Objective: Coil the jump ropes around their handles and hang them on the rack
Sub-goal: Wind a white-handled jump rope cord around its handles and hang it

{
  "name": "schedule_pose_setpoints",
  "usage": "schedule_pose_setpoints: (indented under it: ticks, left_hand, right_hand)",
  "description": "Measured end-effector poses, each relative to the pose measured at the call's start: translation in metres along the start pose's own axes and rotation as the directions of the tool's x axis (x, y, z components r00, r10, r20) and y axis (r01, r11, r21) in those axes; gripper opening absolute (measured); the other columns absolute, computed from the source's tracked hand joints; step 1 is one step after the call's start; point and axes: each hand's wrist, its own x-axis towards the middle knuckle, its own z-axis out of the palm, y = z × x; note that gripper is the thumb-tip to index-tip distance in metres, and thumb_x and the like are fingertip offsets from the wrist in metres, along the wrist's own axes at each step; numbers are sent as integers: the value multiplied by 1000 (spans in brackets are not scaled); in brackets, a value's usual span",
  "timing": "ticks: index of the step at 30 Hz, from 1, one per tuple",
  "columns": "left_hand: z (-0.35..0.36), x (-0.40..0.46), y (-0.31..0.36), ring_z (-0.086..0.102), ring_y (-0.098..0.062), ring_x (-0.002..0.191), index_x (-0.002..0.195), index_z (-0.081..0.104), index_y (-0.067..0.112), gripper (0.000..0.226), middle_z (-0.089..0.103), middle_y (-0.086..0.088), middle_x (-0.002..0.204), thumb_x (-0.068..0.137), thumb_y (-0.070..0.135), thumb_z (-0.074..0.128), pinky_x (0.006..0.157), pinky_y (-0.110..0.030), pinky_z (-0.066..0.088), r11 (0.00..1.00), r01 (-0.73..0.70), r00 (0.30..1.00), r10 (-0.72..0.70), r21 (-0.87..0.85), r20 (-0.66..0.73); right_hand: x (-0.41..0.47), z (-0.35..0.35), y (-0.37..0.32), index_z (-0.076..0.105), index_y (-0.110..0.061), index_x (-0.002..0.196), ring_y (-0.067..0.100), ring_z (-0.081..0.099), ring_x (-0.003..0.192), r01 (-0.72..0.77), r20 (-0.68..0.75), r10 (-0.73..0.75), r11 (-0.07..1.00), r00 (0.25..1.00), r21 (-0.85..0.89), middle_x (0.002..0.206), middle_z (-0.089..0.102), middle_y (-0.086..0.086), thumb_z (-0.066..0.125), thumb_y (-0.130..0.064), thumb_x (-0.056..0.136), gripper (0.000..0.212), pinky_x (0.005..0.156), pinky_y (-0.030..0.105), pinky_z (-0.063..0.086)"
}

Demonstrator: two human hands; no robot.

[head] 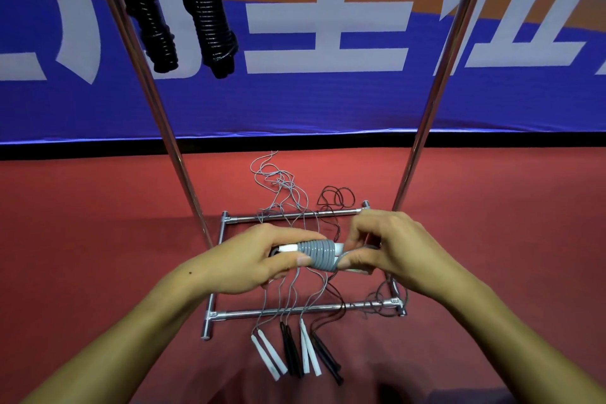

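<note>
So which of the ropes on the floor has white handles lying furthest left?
The leftmost pair of white handles; black handles lie between it and the other white pair.

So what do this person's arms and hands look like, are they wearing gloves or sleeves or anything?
No gloves and no sleeves show: both forearms are bare right to the bottom edge of the picture. The left hand and the right hand carry no watch, bracelet or ring that can be seen. The fingers have short, plain nails. The left forearm has one small dark mole.
</note>
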Motion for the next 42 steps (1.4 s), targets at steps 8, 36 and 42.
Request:
schedule_pose_setpoints:
  ticks: [8, 36, 42]
  left_hand:
    - [-2, -7, 10, 41, -23, 69, 144, 62, 38, 38, 54, -27, 88, 109, 24, 60, 64, -39, 42, 993, 16, 973, 12, -118, 230]
    - [-14, -20, 28, 43, -12, 65, 151, 57, 14, 45, 55, 11, 75, 105, 13, 57, 66, -34, 51, 912, 21, 944, 117, -409, 307]
    - [-13, -21, 27, 42, -14, 62, 150, 57, 11, 47, 52, -1, 72, 103, 16, 58, 62, -27, 47, 871, -11, 959, 149, -491, 242]
  right_hand:
    - [1, -2, 1, 70, -14, 86, 13, 66, 66, -73, 276, -18, 946, 961, 316, 77, 73, 4, 94, -26, 74, 29, 64, 35, 53]
    - [2, 2, -7, 71, -19, 80, 1, 42, 53, -234, 365, -106, 596, 925, 768, 64, 60, -8, 78, -32, 85, 15, 50, 13, 33]
    - [3, 13, -10, 67, -20, 85, 5, 44, 53, -153, 245, -121, 501, 962, 852, 68, 56, -1, 85, -60, 74, 46, 50, 17, 35]
